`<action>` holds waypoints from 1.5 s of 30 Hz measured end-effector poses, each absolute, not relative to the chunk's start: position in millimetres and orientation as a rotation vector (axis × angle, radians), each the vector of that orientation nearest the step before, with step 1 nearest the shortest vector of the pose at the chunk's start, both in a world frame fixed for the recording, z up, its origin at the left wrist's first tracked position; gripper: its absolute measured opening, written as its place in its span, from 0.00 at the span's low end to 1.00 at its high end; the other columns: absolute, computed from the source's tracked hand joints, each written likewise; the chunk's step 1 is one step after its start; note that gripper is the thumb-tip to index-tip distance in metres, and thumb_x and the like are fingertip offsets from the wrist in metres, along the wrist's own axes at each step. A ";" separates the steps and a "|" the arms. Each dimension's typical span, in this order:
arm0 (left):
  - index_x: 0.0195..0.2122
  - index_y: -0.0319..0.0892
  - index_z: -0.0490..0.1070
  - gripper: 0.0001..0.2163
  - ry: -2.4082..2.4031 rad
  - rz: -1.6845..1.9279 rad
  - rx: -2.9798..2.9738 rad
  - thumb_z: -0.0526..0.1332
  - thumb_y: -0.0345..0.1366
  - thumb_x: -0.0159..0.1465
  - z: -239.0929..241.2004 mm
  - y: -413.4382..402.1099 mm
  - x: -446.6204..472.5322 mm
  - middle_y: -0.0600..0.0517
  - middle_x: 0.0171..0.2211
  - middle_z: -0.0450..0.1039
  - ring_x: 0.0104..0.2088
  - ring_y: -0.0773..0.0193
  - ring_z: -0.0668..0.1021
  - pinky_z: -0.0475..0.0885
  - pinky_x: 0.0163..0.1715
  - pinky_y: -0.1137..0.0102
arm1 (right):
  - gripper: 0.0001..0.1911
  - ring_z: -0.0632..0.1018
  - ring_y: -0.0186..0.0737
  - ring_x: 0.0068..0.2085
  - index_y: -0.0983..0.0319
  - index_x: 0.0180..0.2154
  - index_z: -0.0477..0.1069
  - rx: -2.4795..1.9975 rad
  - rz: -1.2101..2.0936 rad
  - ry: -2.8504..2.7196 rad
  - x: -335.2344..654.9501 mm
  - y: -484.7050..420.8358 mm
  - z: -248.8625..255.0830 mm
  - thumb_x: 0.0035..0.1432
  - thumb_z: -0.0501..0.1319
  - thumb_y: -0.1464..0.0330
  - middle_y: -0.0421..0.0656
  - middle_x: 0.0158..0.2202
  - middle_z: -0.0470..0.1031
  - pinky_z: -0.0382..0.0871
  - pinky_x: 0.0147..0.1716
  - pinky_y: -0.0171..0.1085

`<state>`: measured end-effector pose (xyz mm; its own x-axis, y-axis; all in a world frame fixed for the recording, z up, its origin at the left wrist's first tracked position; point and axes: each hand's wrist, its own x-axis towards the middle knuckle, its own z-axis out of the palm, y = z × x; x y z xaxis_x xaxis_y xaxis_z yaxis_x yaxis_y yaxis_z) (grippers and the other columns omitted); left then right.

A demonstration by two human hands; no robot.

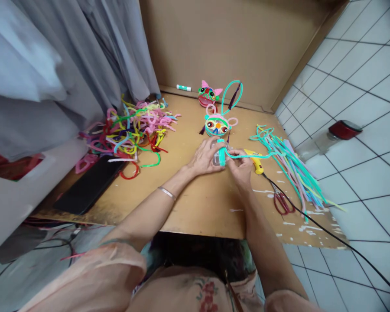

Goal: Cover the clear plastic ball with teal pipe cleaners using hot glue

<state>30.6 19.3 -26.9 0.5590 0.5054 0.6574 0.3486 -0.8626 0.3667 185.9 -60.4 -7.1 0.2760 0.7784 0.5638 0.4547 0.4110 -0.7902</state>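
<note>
My left hand (pixel 204 157) is closed around a clear plastic ball (pixel 216 158) with a turquoise band around its middle. From that band a turquoise pipe cleaner (pixel 251 156) stretches off to the right. My right hand (pixel 240 167) pinches this pipe cleaner close to the ball. Just beyond my hands sits a decorated ball with a face, pink ears and a turquoise loop (pixel 217 125). A yellow hot glue gun (pixel 257 164) lies beside my right hand, partly behind the pipe cleaner.
Left is a tangled pile of coloured pipe cleaners (pixel 139 123) and a black flat object (pixel 87 186). Right lie straight pipe cleaners (pixel 292 167), red-handled scissors (pixel 282 203) and a black cord (pixel 315 220). Behind are a pink-eared figure (pixel 208 96), a glue stick (pixel 183 88) and a red-lidded jar (pixel 328 141).
</note>
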 end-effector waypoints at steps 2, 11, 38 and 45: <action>0.60 0.45 0.63 0.35 0.694 1.222 2.605 0.69 0.50 0.54 -27.6 19.2 31.1 0.38 0.62 0.59 0.61 0.45 0.67 0.65 0.60 0.52 | 0.06 0.76 0.40 0.38 0.59 0.35 0.73 -1.234 0.299 -1.385 185.7 -60.8 -6.7 0.52 0.60 0.67 0.41 0.34 0.75 0.71 0.43 0.40; 0.59 0.43 0.63 0.36 0.638 1.229 2.523 0.69 0.52 0.52 -34.0 26.2 31.3 0.37 0.62 0.59 0.62 0.42 0.66 0.64 0.60 0.49 | 0.08 0.76 0.41 0.39 0.59 0.36 0.71 -1.245 0.279 -1.395 183.5 -61.0 -6.4 0.51 0.59 0.68 0.42 0.35 0.76 0.72 0.44 0.41; 0.56 0.47 0.63 0.34 0.525 1.214 2.389 0.71 0.43 0.48 -13.8 13.9 25.8 0.43 0.53 0.66 0.54 0.48 0.73 0.72 0.55 0.52 | 0.08 0.75 0.39 0.35 0.57 0.38 0.78 -1.242 0.081 -1.351 183.6 -70.4 2.8 0.58 0.64 0.62 0.42 0.36 0.79 0.73 0.41 0.42; 0.57 0.45 0.65 0.34 0.549 1.139 2.459 0.71 0.43 0.48 -8.2 8.9 24.5 0.41 0.56 0.65 0.57 0.46 0.71 0.69 0.57 0.53 | 0.07 0.79 0.46 0.44 0.54 0.36 0.78 -1.236 0.017 -1.482 182.4 -74.2 9.7 0.59 0.63 0.61 0.44 0.39 0.80 0.74 0.49 0.50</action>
<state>24.5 8.9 -8.2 0.5961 0.4926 0.6341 0.1894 -0.8537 0.4852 182.4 -74.2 9.7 0.2030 0.6724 0.7118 0.6564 0.4459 -0.6085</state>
